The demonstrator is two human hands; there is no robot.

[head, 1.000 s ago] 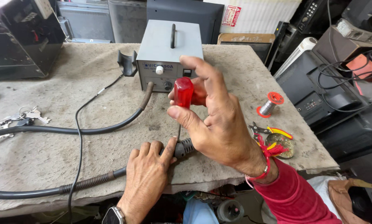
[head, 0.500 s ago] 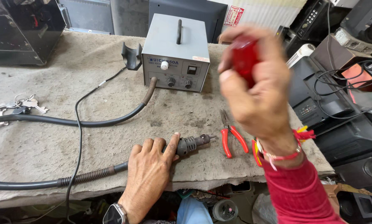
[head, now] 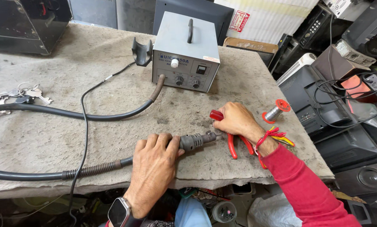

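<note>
Hot-air handpiece (head: pixel 195 140) lies on the bench (head: pixel 113 92), pinned under the closed left hand (head: pixel 155 162); right hand (head: pixel 234 120), beside its nozzle, grips a red-handled tool (head: pixel 216 115). Working the nozzle tip seems underway, needing steady alignment.

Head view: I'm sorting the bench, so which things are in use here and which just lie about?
In use:
left hand on hot-air handpiece
right hand holding red-handled tool
grey station box

Lying about:
keys
solder spool
red pliers
</note>
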